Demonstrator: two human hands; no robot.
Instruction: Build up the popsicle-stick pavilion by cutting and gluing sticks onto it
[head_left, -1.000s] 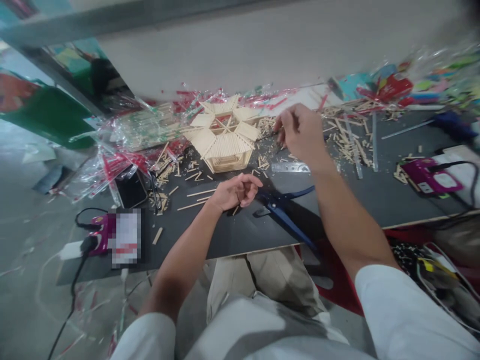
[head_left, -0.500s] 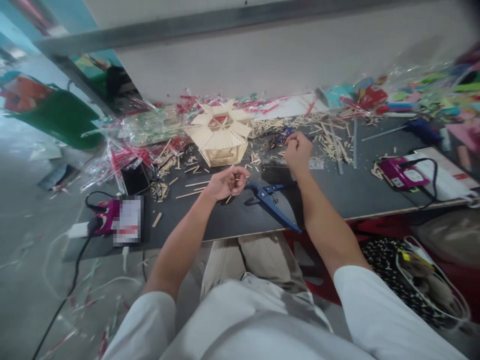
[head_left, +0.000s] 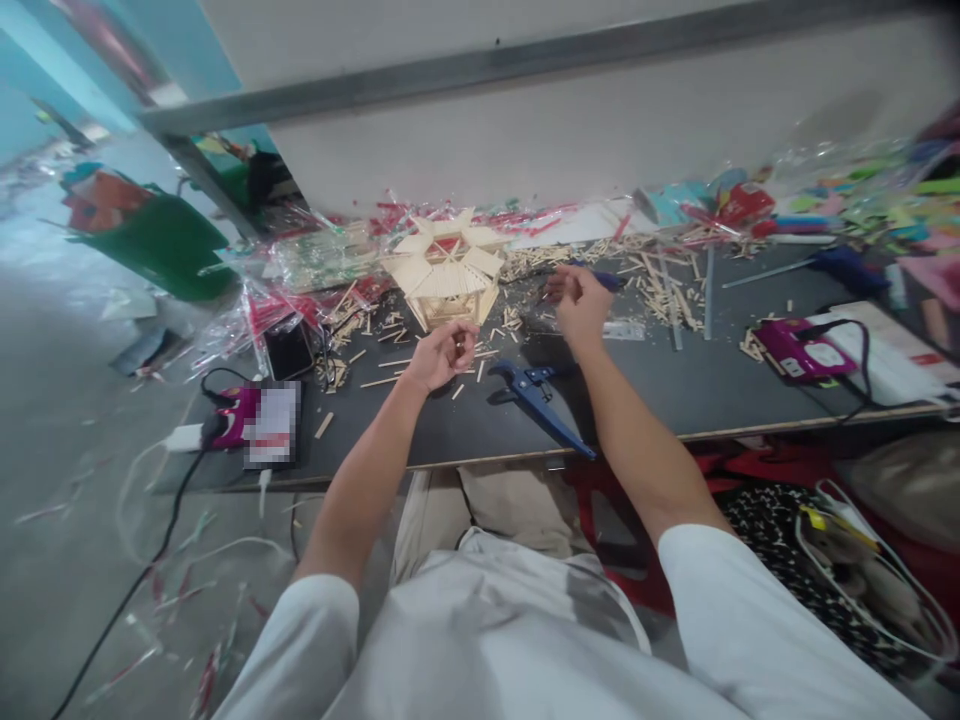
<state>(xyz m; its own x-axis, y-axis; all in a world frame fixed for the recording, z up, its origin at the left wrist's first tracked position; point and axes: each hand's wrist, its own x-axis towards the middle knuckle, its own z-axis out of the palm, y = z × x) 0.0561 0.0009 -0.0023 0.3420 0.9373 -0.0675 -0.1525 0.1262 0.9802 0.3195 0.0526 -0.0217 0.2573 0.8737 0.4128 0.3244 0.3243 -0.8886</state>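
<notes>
A six-sided model (head_left: 448, 265) built from thin pale wooden sticks stands on the dark tabletop. My left hand (head_left: 442, 357) is just in front of its base, fingers curled and thumb and fingertips together; whatever they pinch is too small to make out. To the right, my right hand (head_left: 583, 305) hovers over the table with bent fingers drawn together, and their contents are hidden. A blue object (head_left: 609, 281) lies partly behind that hand. Between my forearms rests a blue hand cutter (head_left: 541, 400) with a hooked jaw. Loose wooden sticks (head_left: 386, 380) lie beside my left wrist.
Short stick offcuts (head_left: 660, 290) cover the back of the table. Clear wrap (head_left: 277, 310) with red strips is heaped at the left. Purple power units (head_left: 238, 415) with cables sit near the left end and the right end. A green bin (head_left: 157, 245) stands on the floor.
My left hand has moved slightly left, closer to the model's base. My right hand has also shifted left, and the blue object now shows to its right. The camera view has turned a little.
</notes>
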